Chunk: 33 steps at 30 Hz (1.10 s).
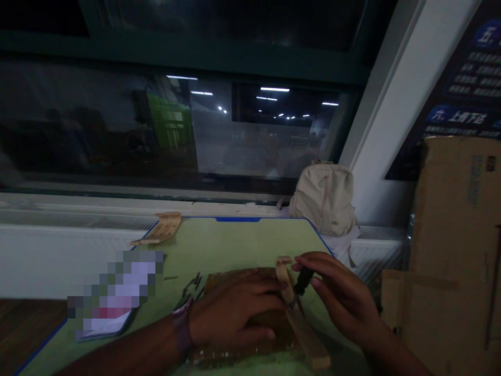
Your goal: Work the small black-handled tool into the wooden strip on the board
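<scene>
My left hand (pixel 242 305) lies flat over a brown board (pixel 274 331), its fingers stretched out and their tips at a pale wooden piece (pixel 309 339). That piece has a curved far end and a straight near end, and it runs along the board's right side. In my right hand (pixel 344 297) the fingers and thumb grip a short black-handled screwdriver (pixel 304 279). It leans over the wooden piece, its tip down at the wood close to my left fingertips. Exactly how the tip meets the wood is too blurred to tell.
A green table (pixel 235 240) with a blue edge carries everything. On its left lie a phone-like pale slab (pixel 117 318), partly pixelated, some thin dark metal pieces (pixel 191 284) and a curved slatted wooden piece (pixel 166 228). A beige backpack (pixel 324 198) stands behind, cardboard boxes (pixel 454 235) at right.
</scene>
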### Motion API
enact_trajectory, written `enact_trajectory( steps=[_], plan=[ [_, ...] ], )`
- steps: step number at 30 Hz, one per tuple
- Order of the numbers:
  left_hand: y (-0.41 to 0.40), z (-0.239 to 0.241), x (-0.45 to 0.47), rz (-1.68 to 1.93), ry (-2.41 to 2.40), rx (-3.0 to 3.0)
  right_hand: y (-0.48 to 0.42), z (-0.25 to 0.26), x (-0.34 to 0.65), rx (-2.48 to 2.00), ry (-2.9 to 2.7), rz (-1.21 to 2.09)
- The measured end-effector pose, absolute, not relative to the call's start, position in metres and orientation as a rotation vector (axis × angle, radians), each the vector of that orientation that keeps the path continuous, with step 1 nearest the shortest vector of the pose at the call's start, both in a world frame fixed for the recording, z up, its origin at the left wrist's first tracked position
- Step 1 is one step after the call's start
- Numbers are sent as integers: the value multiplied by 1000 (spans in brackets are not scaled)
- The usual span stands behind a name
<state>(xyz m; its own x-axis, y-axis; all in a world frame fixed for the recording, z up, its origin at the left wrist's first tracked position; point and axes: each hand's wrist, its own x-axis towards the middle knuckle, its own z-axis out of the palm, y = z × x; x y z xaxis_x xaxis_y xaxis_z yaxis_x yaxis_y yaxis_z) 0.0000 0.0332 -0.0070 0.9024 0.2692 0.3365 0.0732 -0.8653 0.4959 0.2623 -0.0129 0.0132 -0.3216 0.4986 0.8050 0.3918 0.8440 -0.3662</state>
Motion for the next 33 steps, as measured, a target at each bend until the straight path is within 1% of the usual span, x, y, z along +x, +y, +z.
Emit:
enact_trajectory(
  steps=[5,9,14,20,28,31,33],
  plan=[
    [34,-9,-1,565,262,2614,-9,4,265,-767,-1783,53],
    [34,-9,-2,553,261,2630,-9,2,265,-800,-1872,92],
    [35,-11,-1,591,248,2629,-17,12,266,-724,-2029,206],
    [34,-11,-2,569,262,2639,-27,18,264,-695,-2047,370],
    [34,-11,-1,561,269,2637,-7,-17,269,-737,-1831,83],
    [34,-10,0,558,270,2621,-7,-16,273,-756,-1830,78],
    [33,-9,0,535,287,2614,-10,-8,272,-713,-1849,164]
  ],
)
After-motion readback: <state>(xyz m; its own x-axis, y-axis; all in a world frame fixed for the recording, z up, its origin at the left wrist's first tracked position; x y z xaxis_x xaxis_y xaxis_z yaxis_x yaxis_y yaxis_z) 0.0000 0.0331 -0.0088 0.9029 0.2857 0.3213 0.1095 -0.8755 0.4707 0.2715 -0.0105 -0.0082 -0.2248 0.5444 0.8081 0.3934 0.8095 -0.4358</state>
